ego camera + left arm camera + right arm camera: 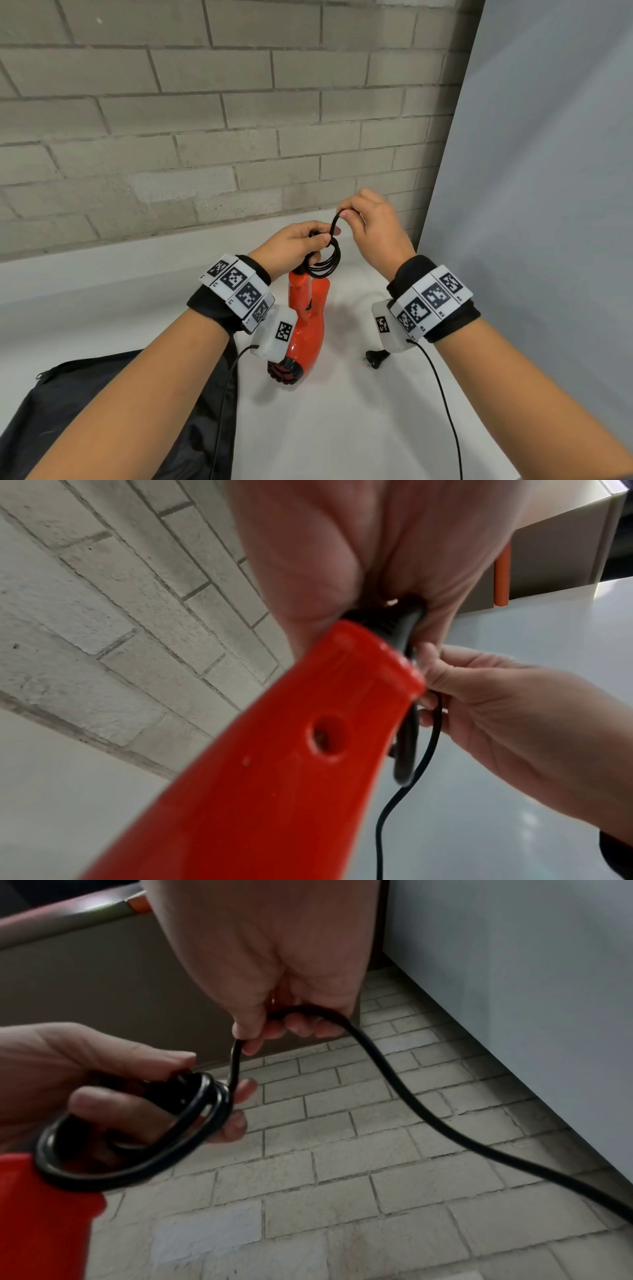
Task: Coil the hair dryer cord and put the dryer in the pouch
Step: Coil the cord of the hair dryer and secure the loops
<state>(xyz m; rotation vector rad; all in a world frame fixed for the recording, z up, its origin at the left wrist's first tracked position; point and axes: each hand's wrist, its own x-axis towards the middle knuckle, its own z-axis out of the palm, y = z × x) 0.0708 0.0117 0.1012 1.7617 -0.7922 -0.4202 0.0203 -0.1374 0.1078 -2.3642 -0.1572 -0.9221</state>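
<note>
An orange-red hair dryer (pixel 306 325) hangs nozzle-down above the white table, its folded handle (pixel 274 777) uppermost. My left hand (pixel 294 245) grips the top of the handle and holds several black cord loops (pixel 325 263) there; the same loops (pixel 137 1139) ring its fingers in the right wrist view. My right hand (pixel 363 222) pinches the free black cord (pixel 359 1042) just above the coil. The plug (pixel 375 359) lies on the table. A black pouch (pixel 120 411) lies at the lower left under my left forearm.
The white table (pixel 342 428) runs back to a grey brick wall (pixel 205 120). A pale blue-grey panel (pixel 548 171) stands close on the right. Thin black sensor cables hang from both wristbands.
</note>
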